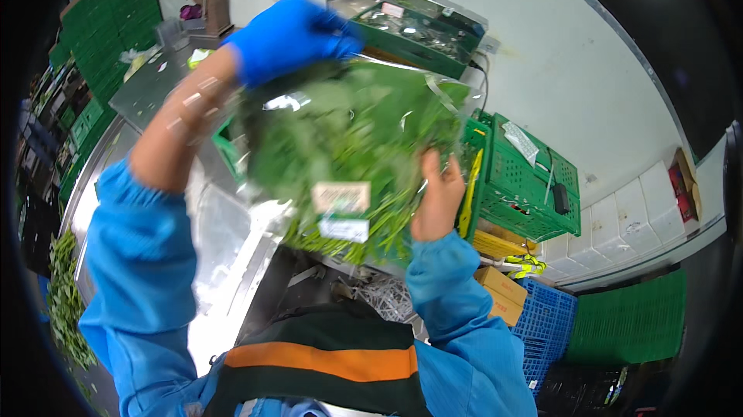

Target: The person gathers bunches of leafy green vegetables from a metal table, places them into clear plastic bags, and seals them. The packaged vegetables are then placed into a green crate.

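A clear plastic bag of leafy green vegetables (354, 132) is held up before me, stems towards my body. Two printed labels (342, 211) are on its lower part. My left hand (296, 40), in a blue glove, grips the bag's upper left edge; its fingers are blurred and partly hidden. On the bag's right side is my bare right hand (438, 193), thumb and a fingertip closed on the plastic, the other fingers hidden behind it.
Below lies a shiny metal worktop (223, 243). Green plastic crates (531, 185) stand at the right, near a cardboard box (500, 295) and blue crates (543, 324). A green crate of wrapped goods (418, 34) is by the wall. Loose greens (67, 301) lie far left.
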`<state>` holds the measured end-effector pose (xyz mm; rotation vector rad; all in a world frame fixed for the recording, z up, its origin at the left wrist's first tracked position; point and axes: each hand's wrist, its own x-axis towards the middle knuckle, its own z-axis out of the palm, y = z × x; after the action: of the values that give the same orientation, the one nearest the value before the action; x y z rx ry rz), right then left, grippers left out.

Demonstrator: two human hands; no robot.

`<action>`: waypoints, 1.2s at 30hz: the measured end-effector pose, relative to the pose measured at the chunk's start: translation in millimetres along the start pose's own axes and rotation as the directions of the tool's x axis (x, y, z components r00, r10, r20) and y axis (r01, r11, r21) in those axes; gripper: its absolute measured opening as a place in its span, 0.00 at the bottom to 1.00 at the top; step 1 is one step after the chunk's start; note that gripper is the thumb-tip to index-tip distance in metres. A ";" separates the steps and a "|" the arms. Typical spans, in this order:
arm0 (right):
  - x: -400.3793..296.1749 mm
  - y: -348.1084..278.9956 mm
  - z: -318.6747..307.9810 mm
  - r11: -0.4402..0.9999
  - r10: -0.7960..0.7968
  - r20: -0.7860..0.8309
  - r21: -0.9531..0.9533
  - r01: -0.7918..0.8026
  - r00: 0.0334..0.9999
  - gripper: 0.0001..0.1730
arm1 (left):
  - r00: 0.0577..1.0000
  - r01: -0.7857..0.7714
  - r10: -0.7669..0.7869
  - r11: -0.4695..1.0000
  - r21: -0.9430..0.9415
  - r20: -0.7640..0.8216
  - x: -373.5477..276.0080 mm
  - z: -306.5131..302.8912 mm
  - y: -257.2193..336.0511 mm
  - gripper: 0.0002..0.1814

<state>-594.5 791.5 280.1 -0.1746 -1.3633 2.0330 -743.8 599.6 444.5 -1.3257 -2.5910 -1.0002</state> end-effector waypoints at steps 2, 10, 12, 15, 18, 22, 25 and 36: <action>58.2 8.9 -42.8 0.996 0.048 -0.125 -0.068 -0.056 0.991 0.25 | 0.979 -0.141 0.168 0.967 0.214 -0.118 66.4 36.8 -4.0 0.24; 121.9 50.9 -123.1 -0.052 -0.001 -0.153 -0.987 -0.153 0.988 0.37 | 0.956 -0.205 0.088 0.883 0.422 0.280 108.8 285.7 -87.4 0.51; 123.2 43.1 -115.2 -0.325 -0.053 0.027 -0.946 0.008 0.998 0.35 | 0.950 -0.226 0.107 0.885 0.407 0.294 112.5 291.8 -92.2 0.51; 141.2 20.7 -120.7 -0.328 0.350 -0.076 -0.944 0.046 0.934 0.33 | 0.934 -0.280 0.151 0.871 0.403 0.323 120.4 289.4 -90.7 0.52; 137.2 10.4 -165.0 -0.349 0.348 0.125 -0.903 0.252 0.929 0.33 | 0.927 -0.274 0.144 0.890 0.364 0.346 112.9 291.5 -85.8 0.52; 157.3 -30.0 -119.4 -0.167 0.394 0.225 -0.936 0.309 0.891 0.37 | 0.947 -0.218 0.108 0.906 0.362 0.302 97.5 294.4 -95.9 0.52; 198.9 19.8 -102.6 0.139 -0.014 0.482 -0.867 0.479 0.876 0.36 | 0.928 -0.239 0.105 0.903 0.358 0.357 119.0 289.1 -94.7 0.49; 192.7 176.6 -157.4 -0.095 0.176 0.057 -0.993 0.075 0.983 0.30 | 0.991 -0.100 0.038 0.855 0.510 0.131 122.5 351.7 -145.9 0.32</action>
<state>-750.2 987.8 106.0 -0.7311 -2.8101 0.4501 -849.9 826.7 132.9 -1.3365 -2.5942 -0.1801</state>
